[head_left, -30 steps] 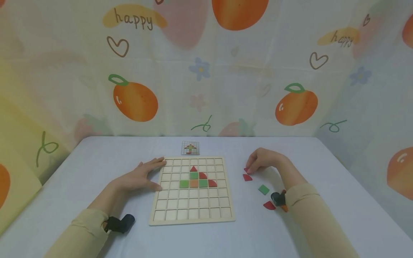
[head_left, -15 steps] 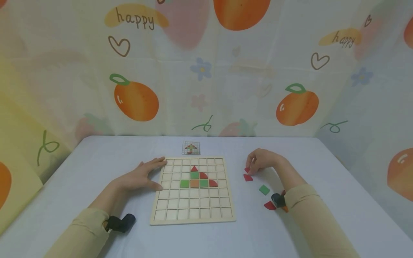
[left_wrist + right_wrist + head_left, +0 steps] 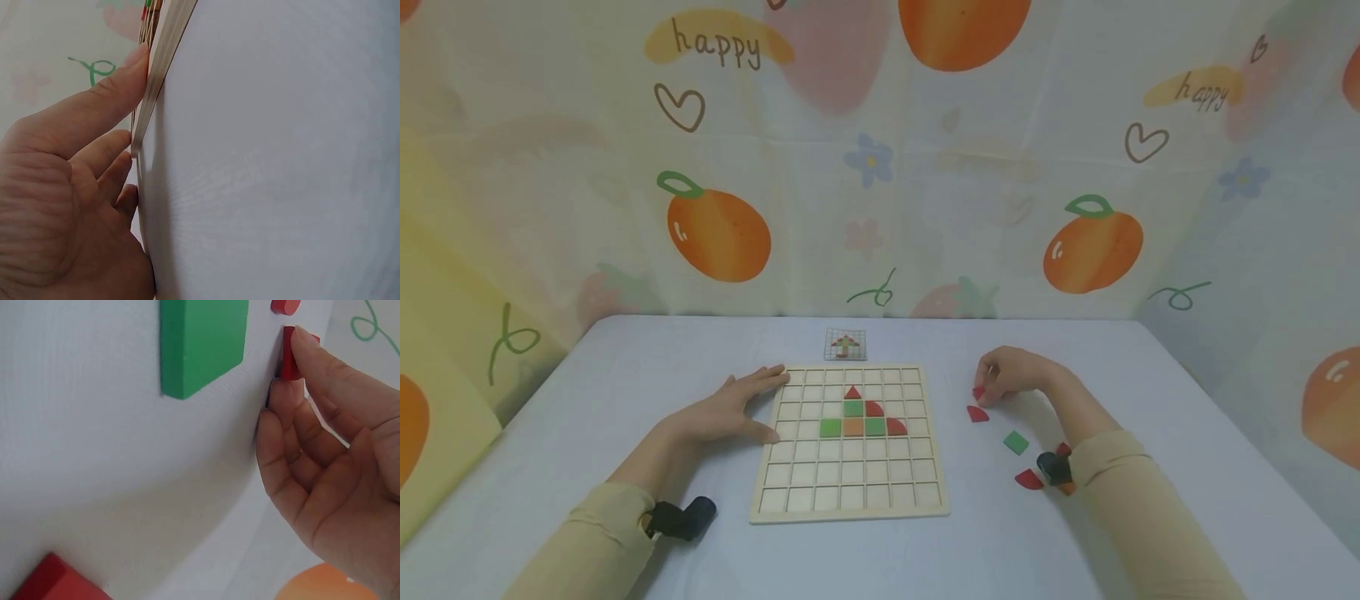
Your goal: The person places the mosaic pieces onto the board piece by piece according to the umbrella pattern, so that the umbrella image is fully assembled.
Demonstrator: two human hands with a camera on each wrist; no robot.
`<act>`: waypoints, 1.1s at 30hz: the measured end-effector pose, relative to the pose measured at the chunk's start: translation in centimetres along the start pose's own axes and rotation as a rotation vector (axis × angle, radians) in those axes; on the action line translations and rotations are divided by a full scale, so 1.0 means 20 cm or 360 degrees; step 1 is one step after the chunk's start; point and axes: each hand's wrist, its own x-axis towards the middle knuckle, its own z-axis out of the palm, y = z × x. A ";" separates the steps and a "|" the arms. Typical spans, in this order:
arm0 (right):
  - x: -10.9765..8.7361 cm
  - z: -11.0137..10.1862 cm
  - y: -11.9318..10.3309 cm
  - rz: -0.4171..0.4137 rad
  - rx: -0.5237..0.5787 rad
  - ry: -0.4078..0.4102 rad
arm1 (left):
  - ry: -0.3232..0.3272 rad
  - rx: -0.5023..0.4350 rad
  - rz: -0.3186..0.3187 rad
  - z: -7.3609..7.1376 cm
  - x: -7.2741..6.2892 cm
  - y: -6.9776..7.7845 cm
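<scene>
My left hand [image 3: 730,408] rests at the left edge of a square wooden grid board [image 3: 850,475], fingers spread and straight, thumb on the rim. In the left wrist view the thumb [image 3: 119,84] touches the board's side [image 3: 165,59]. To the right of the board, my right hand [image 3: 1011,373] pinches a small red block [image 3: 288,356] between thumb and fingertips; its full shape is hidden by them. Just below that hand lies a red quarter-round block [image 3: 977,414]. On the board sit a red triangle [image 3: 853,392], an orange square [image 3: 853,427], several green squares [image 3: 831,427] and red quarter-rounds [image 3: 897,427].
A small pattern card [image 3: 846,343] lies behind the board. Nearer the right forearm are a green square block [image 3: 1016,442], another red quarter-round block [image 3: 1028,479] and an orange block [image 3: 1067,489], partly covered by the wrist camera [image 3: 1055,468]. A printed cloth [image 3: 880,233] hangs behind the table.
My right hand and wrist have shifted slightly to the right, with the pinched red block moving along. The left hand stays in place on the board.
</scene>
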 end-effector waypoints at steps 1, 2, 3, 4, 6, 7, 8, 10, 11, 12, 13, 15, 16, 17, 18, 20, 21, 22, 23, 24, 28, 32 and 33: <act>0.00 0.00 0.00 -0.0007 0.0012 -0.0005 | 0.0001 -0.0001 -0.0001 0.00 0.00 0.00; 0.00 0.00 0.01 -0.0014 0.0024 -0.0012 | 0.0001 -0.0002 -0.0002 0.00 0.00 0.00; 0.00 -0.01 0.01 -0.0021 0.0036 -0.0023 | 0.0000 -0.0002 -0.0003 0.00 0.00 0.00; 0.00 -0.01 0.01 -0.0033 0.0048 -0.0033 | 0.0000 -0.0002 -0.0005 0.00 0.00 0.01; 0.00 -0.02 0.02 -0.0048 0.0084 -0.0043 | 0.0000 0.0000 -0.0009 0.00 0.00 0.01; 0.00 -0.02 0.02 -0.0054 0.0111 -0.0040 | 0.0000 0.0003 -0.0011 0.00 0.00 0.01; 0.00 -0.03 0.02 -0.0061 0.0129 -0.0031 | -0.0001 0.0004 -0.0013 0.00 0.00 0.01; 0.00 -0.03 0.02 -0.0083 0.0179 -0.0010 | -0.0001 0.0005 -0.0019 0.00 0.00 0.00; 0.00 -0.04 0.02 -0.0095 0.0203 0.0006 | 0.0000 0.0005 -0.0021 0.00 0.00 0.00; 0.00 -0.04 0.02 -0.0108 0.0233 0.0022 | 0.0000 0.0006 -0.0024 0.00 0.00 0.00; 0.00 -0.04 0.01 -0.0126 0.0261 0.0030 | -0.0001 0.0008 -0.0027 0.01 0.00 0.00; 0.01 -0.03 0.00 -0.0167 0.0311 0.0050 | -0.0001 0.0012 -0.0030 0.01 0.01 0.00; 0.01 -0.03 0.00 -0.0183 0.0334 0.0068 | -0.0001 0.0014 -0.0030 0.01 0.01 0.00; 0.02 -0.02 -0.01 -0.0203 0.0348 0.0088 | -0.0002 0.0015 -0.0030 0.01 0.00 0.00; 0.02 -0.02 -0.02 -0.0215 0.0365 0.0110 | -0.0002 0.0015 -0.0028 0.01 0.00 0.00; 0.03 0.00 -0.05 -0.0242 0.0388 0.0154 | -0.0001 0.0016 -0.0024 0.01 0.00 0.00; 0.03 0.00 -0.06 -0.0260 0.0397 0.0171 | 0.0000 0.0015 -0.0021 0.01 0.00 0.00; 0.03 0.01 -0.07 -0.0269 0.0417 0.0184 | 0.0000 0.0014 -0.0020 0.01 0.00 0.00; 0.03 0.02 -0.09 -0.0287 0.0432 0.0188 | 0.0000 0.0015 -0.0019 0.01 0.01 0.00; 0.03 0.02 -0.11 -0.0300 0.0452 0.0189 | 0.0001 0.0015 -0.0018 0.00 0.01 0.00; 0.04 0.04 -0.18 -0.0361 0.0512 0.0163 | 0.0002 0.0014 -0.0019 0.00 0.01 -0.01; 0.05 0.07 -0.25 -0.0405 0.0573 0.0116 | 0.0008 0.0016 -0.0023 0.01 0.01 -0.01; 0.05 0.08 -0.27 -0.0414 0.0589 0.0099 | 0.0010 0.0016 -0.0027 0.01 0.01 -0.01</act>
